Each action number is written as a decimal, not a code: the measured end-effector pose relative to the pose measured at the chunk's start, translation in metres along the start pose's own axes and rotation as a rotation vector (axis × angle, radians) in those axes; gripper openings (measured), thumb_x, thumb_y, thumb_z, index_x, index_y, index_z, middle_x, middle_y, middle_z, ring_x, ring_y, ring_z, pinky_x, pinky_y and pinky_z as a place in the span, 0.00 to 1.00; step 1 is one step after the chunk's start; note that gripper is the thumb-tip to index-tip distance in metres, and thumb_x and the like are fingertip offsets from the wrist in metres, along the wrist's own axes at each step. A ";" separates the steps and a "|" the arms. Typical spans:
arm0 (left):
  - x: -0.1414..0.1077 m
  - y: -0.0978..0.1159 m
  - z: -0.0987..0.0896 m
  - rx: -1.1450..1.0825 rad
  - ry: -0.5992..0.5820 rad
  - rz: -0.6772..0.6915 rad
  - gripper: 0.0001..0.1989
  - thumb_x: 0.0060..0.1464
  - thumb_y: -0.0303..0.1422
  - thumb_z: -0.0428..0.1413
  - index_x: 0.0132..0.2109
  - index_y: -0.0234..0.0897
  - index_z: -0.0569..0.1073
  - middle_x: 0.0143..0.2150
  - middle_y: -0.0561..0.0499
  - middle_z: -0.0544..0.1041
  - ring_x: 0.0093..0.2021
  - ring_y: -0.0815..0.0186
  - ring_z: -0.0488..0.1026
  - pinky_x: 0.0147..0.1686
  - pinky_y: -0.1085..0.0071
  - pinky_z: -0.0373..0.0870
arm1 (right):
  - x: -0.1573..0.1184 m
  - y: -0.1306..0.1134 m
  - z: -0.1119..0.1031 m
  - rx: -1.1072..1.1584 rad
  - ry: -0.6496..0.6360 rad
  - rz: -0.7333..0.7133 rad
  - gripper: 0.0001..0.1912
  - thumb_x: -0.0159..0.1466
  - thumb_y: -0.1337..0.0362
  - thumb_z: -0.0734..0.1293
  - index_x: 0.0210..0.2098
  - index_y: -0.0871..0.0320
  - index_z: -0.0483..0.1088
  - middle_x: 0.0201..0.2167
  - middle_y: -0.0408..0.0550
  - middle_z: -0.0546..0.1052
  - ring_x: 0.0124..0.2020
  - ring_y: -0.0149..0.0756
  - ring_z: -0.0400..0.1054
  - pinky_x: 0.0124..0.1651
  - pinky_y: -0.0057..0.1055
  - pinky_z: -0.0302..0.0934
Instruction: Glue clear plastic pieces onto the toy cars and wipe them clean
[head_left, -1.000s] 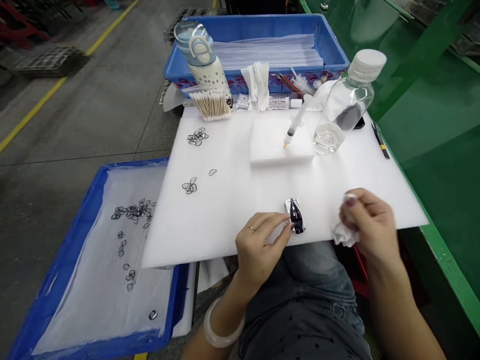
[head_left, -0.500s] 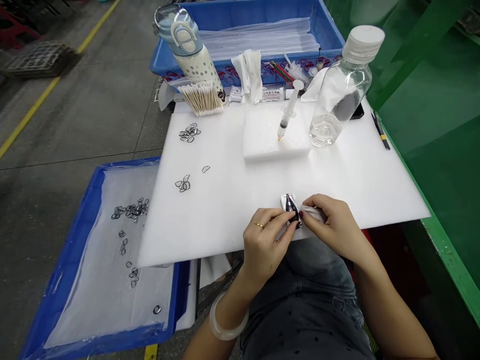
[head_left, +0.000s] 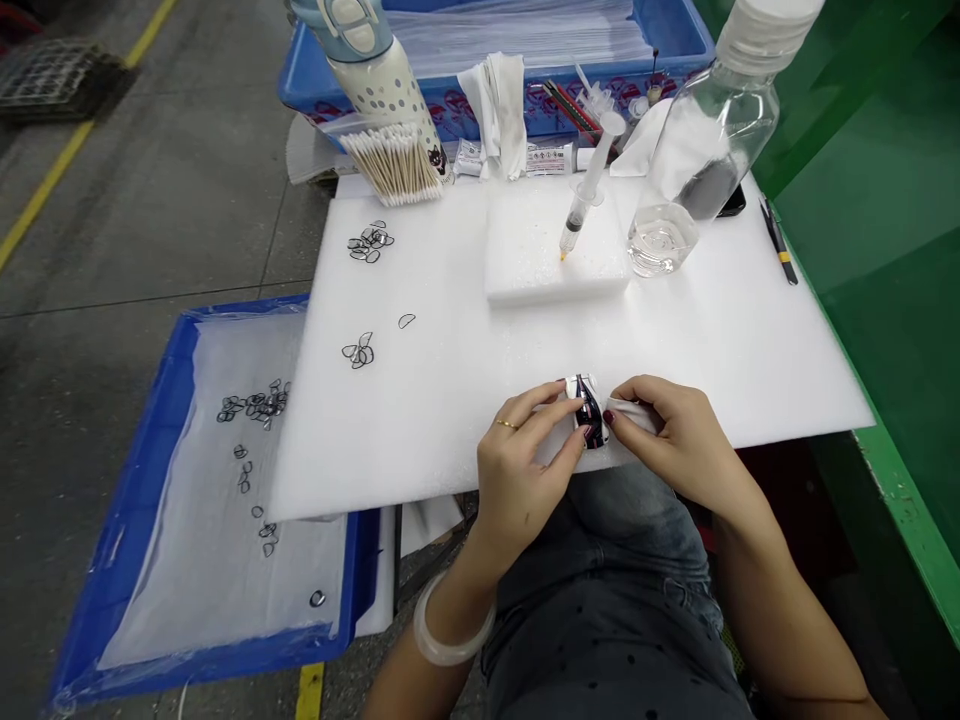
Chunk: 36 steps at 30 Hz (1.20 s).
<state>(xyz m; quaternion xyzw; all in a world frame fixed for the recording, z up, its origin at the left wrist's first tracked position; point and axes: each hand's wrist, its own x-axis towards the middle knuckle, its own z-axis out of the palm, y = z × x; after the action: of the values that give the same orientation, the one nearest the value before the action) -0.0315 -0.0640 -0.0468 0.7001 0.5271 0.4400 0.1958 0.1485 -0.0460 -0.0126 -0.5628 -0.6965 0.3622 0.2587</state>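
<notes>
Near the front edge of the white foam board point(head_left: 435, 420) lies a small glossy black-and-white piece point(head_left: 591, 425). My left hand point(head_left: 521, 460) grips it by the left side, thumb and fingertips on its dark surface. Pinched in my right hand point(head_left: 679, 440) is a folded white cloth point(head_left: 637, 413), its tip beside the piece's right edge. Whether the cloth touches the piece I cannot tell. Small dark-rimmed half-round rings point(head_left: 370, 242) lie in a heap at the board's upper left, with a second group point(head_left: 358, 351) and one single ring point(head_left: 406, 321) below.
A syringe point(head_left: 589, 190) leans on a foam block point(head_left: 555, 290). Around it stand a clear bottle point(head_left: 664, 240), cotton swabs point(head_left: 394, 165) and a dotted drinking bottle point(head_left: 390, 90). Tweezers point(head_left: 778, 240) lie at right. A blue tray point(head_left: 120, 530) with rings sits lower left.
My left fingers have spread and shifted on the piece, so more of its black-and-white surface shows. My right hand keeps the cloth close by. The whole view has shifted slightly.
</notes>
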 end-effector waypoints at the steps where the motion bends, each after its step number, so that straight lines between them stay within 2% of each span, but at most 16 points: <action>1: 0.000 0.000 0.000 0.000 -0.003 -0.004 0.09 0.56 0.27 0.62 0.45 0.37 0.80 0.48 0.44 0.81 0.48 0.60 0.79 0.50 0.60 0.78 | 0.000 0.000 0.000 -0.001 0.000 0.001 0.05 0.64 0.66 0.64 0.33 0.57 0.72 0.28 0.42 0.75 0.27 0.30 0.65 0.31 0.28 0.56; 11: 0.001 0.002 0.001 0.009 0.001 -0.022 0.09 0.55 0.28 0.63 0.44 0.38 0.80 0.47 0.45 0.81 0.48 0.60 0.79 0.50 0.58 0.79 | 0.002 -0.001 0.000 -0.030 -0.014 -0.001 0.05 0.64 0.65 0.64 0.33 0.57 0.71 0.27 0.42 0.74 0.27 0.30 0.65 0.30 0.28 0.55; 22: 0.003 0.002 0.000 0.012 -0.013 -0.045 0.10 0.54 0.27 0.63 0.44 0.39 0.80 0.51 0.45 0.81 0.51 0.57 0.79 0.52 0.55 0.78 | 0.001 0.000 0.000 -0.035 -0.018 -0.014 0.04 0.64 0.66 0.64 0.33 0.57 0.70 0.28 0.42 0.74 0.27 0.30 0.64 0.30 0.28 0.55; 28: 0.003 0.003 0.001 0.002 -0.007 -0.059 0.10 0.54 0.27 0.63 0.44 0.37 0.80 0.50 0.44 0.81 0.50 0.58 0.79 0.51 0.56 0.78 | 0.000 0.002 0.001 -0.036 -0.016 -0.021 0.04 0.64 0.66 0.64 0.33 0.56 0.71 0.28 0.42 0.74 0.28 0.30 0.65 0.30 0.28 0.56; 36: 0.005 0.004 -0.004 -0.047 -0.078 -0.113 0.12 0.53 0.26 0.63 0.46 0.41 0.79 0.52 0.46 0.80 0.53 0.56 0.77 0.52 0.54 0.78 | 0.000 0.001 0.000 -0.028 -0.016 -0.014 0.04 0.64 0.66 0.64 0.33 0.57 0.71 0.28 0.42 0.74 0.27 0.30 0.64 0.30 0.27 0.55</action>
<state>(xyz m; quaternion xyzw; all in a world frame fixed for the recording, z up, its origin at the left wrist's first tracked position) -0.0318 -0.0619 -0.0400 0.6812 0.5471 0.4129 0.2572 0.1488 -0.0459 -0.0137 -0.5585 -0.7076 0.3550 0.2478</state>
